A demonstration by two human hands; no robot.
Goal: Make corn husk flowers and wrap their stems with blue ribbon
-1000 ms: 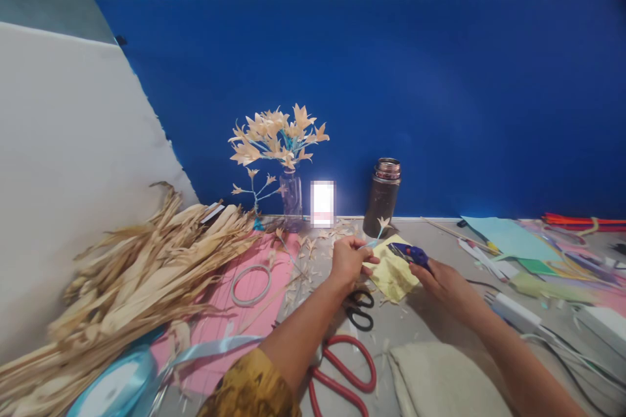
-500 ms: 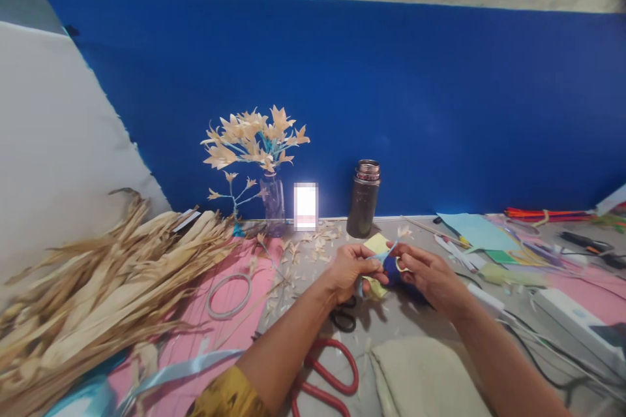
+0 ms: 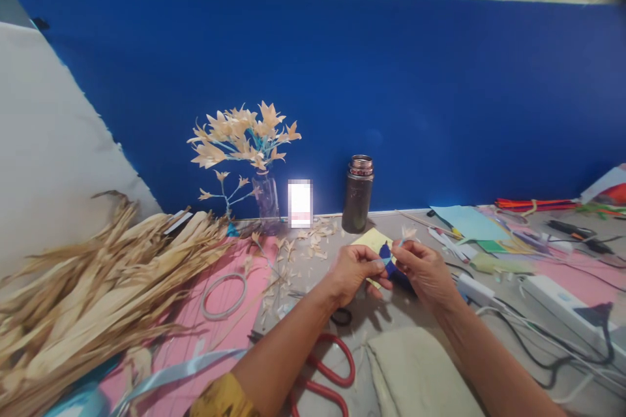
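At the middle of the worktop, left hand and right hand meet just above the yellow paper, both pinching a thin light-blue stem tipped by a small pale flower; a dark blue object, too hidden to identify, sits right under the fingers. Black scissors and red scissors lie at the near edge below the left wrist, beside a folded cloth. Toward the back edge stand a vase of paper flowers and a dark bottle; dried husks pile at the left edge, next to a tape ring on pink paper.
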